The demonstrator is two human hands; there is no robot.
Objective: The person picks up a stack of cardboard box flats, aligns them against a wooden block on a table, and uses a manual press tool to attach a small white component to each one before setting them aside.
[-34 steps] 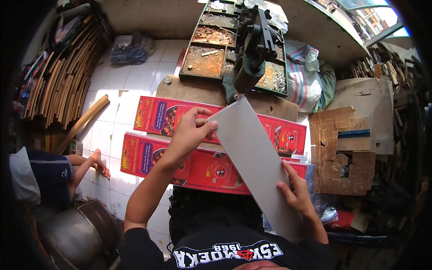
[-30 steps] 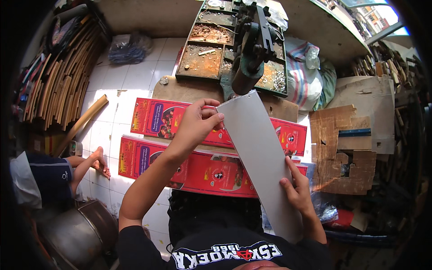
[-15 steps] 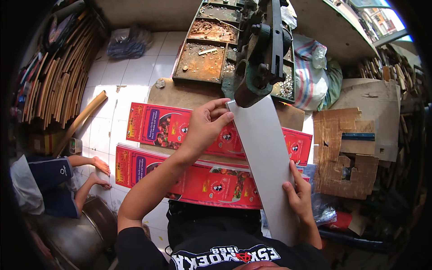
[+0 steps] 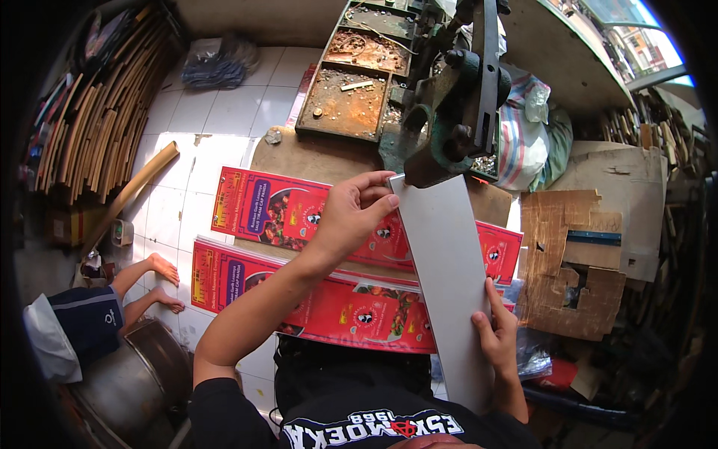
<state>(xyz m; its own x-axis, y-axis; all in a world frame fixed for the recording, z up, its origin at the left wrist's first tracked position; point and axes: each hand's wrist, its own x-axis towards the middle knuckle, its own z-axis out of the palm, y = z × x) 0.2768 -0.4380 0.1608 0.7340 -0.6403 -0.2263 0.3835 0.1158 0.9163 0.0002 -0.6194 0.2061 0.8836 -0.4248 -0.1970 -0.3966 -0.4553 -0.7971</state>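
A long, pale grey flat panel [image 4: 449,254] slants from near my body up to the dark green hand press [image 4: 441,153], its far end at the press head. My left hand [image 4: 355,213] pinches the far left corner between thumb and fingers. On the right edge, nearer to me, my right hand [image 4: 497,333] grips the panel with the thumb on top; some of its fingers are hidden. Beneath lie two stacks of red printed sheets, a far stack [image 4: 277,206] and a near stack [image 4: 359,313]. Whether the press head touches the panel cannot be made out.
Behind the sheets stands a rusty compartment tray [image 4: 340,105] with small metal bits. Cut cardboard [image 4: 546,262] lies at right, beside a striped sack [image 4: 520,142]. Stacked boards [image 4: 112,112] lean at far left. Another person's bare feet [image 4: 166,280] rest on the tiles near a metal pot [image 4: 134,374].
The whole view has shifted slightly. Both hands keep their hold on the panel, which stays at the press head with little visible movement.
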